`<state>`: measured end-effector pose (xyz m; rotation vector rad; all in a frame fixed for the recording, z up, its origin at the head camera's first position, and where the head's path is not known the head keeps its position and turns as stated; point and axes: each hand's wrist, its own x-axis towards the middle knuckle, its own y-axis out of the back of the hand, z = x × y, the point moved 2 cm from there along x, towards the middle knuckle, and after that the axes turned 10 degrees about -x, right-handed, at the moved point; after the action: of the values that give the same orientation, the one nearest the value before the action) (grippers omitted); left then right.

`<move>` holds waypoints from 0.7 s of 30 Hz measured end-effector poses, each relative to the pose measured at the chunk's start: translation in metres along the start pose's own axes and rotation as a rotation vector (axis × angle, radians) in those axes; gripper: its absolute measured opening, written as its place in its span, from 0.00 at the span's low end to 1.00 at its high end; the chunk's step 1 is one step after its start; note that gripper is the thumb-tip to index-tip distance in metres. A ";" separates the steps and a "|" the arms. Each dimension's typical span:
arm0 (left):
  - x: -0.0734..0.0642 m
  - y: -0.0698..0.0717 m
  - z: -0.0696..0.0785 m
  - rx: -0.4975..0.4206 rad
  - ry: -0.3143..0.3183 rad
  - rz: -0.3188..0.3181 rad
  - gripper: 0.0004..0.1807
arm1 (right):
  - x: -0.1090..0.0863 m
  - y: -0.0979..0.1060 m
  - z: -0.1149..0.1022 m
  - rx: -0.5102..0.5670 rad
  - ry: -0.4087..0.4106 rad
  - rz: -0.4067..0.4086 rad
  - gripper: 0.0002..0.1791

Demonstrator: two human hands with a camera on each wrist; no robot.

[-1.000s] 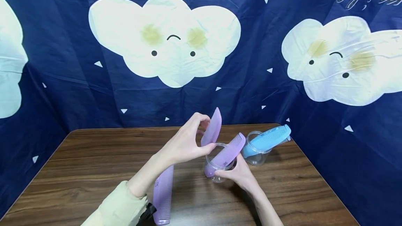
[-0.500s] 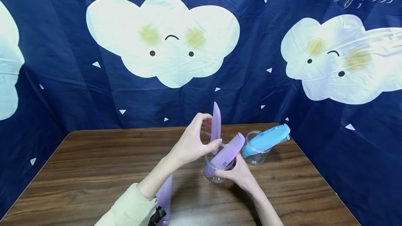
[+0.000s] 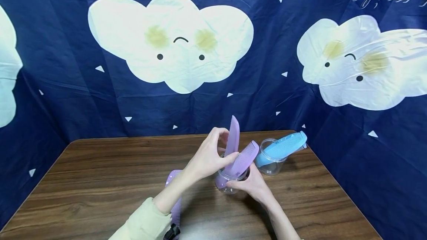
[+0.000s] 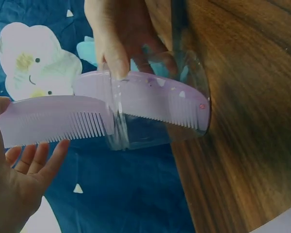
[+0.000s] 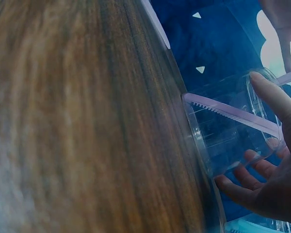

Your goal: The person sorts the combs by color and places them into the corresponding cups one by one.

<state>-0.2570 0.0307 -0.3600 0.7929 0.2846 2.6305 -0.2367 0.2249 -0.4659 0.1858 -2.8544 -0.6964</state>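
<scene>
In the head view my left hand [image 3: 208, 160] pinches a purple comb [image 3: 233, 134] between thumb and fingers. The comb stands nearly upright, its lower end at the mouth of a clear plastic jar [image 3: 230, 190]. Seen from the left wrist, its toothed end overlaps the jar's rim [image 4: 117, 138]. Another purple comb [image 3: 247, 156] leans to the right inside this jar, its lower end near the bottom. My right hand [image 3: 254, 185] grips the jar from the right side, thumb in front near the rim. A further purple comb [image 3: 176, 210] lies on the table, partly hidden under my left forearm.
Behind and right of my right hand, a second clear jar [image 3: 271, 168] holds blue combs [image 3: 284, 146] leaning right. The wooden table [image 3: 100, 180] ends at a blue cloth backdrop [image 3: 193, 110] with white clouds. A black strap [image 3: 172, 231] sits at my left wrist.
My left hand has moved right, bringing its comb from beside the jar to over the mouth and then lower. My right hand keeps its grip on the jar.
</scene>
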 end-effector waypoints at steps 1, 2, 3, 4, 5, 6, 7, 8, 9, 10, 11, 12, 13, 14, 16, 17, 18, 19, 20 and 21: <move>0.000 -0.001 -0.001 0.005 0.009 -0.001 0.32 | 0.000 0.000 0.000 0.004 0.003 -0.003 0.50; 0.000 -0.002 -0.003 0.013 0.015 -0.002 0.32 | 0.000 0.000 0.000 0.011 0.005 -0.007 0.50; -0.001 -0.003 -0.004 0.022 0.024 -0.002 0.31 | 0.000 0.000 0.000 0.015 0.006 -0.009 0.50; -0.001 -0.004 -0.006 0.032 0.036 -0.002 0.31 | 0.000 0.000 0.000 0.016 0.007 -0.009 0.49; -0.001 -0.004 -0.007 0.046 0.045 -0.004 0.31 | 0.000 0.000 -0.001 0.015 0.004 -0.009 0.49; -0.002 -0.005 -0.008 0.057 0.052 -0.006 0.31 | 0.000 0.000 -0.001 0.013 0.002 -0.008 0.49; -0.002 -0.006 -0.009 0.069 0.061 -0.006 0.31 | 0.000 0.000 -0.001 0.012 0.002 -0.007 0.49; -0.003 -0.006 -0.010 0.082 0.068 -0.007 0.31 | 0.000 0.000 -0.001 0.010 -0.001 -0.006 0.49; -0.003 -0.007 -0.011 0.094 0.075 -0.008 0.31 | 0.000 0.000 -0.001 0.008 -0.001 -0.004 0.49; -0.004 -0.007 -0.012 0.106 0.081 -0.009 0.31 | 0.000 0.000 -0.002 0.006 -0.001 -0.004 0.49; -0.004 -0.008 -0.013 0.116 0.084 -0.009 0.31 | 0.000 0.000 -0.002 0.003 -0.002 -0.004 0.50; -0.004 -0.008 -0.013 0.123 0.088 -0.008 0.31 | 0.000 0.000 -0.002 0.003 0.000 -0.004 0.50; -0.005 -0.009 -0.014 0.130 0.094 -0.006 0.31 | 0.000 0.000 -0.002 0.003 0.001 -0.004 0.51; -0.005 -0.009 -0.015 0.138 0.098 -0.005 0.31 | 0.000 0.000 -0.002 0.003 -0.001 -0.003 0.51; -0.006 -0.011 -0.016 0.152 0.105 -0.002 0.30 | 0.000 0.000 -0.002 0.002 -0.003 -0.003 0.52; -0.006 -0.011 -0.017 0.158 0.103 -0.001 0.30 | 0.000 0.000 -0.002 0.002 -0.005 -0.002 0.52; -0.006 -0.012 -0.017 0.165 0.104 0.000 0.30 | 0.000 0.000 -0.002 0.003 -0.007 -0.002 0.52; -0.006 -0.012 -0.018 0.172 0.104 0.001 0.30 | 0.000 0.000 -0.003 0.003 -0.008 -0.001 0.53; -0.007 -0.013 -0.019 0.180 0.099 0.000 0.29 | 0.000 0.000 -0.003 0.004 -0.007 -0.001 0.52; -0.007 -0.013 -0.019 0.181 0.095 0.001 0.29 | 0.000 0.000 -0.003 0.002 -0.007 -0.001 0.52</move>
<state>-0.2586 0.0385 -0.3833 0.7248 0.5545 2.6749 -0.2360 0.2234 -0.4635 0.1857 -2.8623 -0.6952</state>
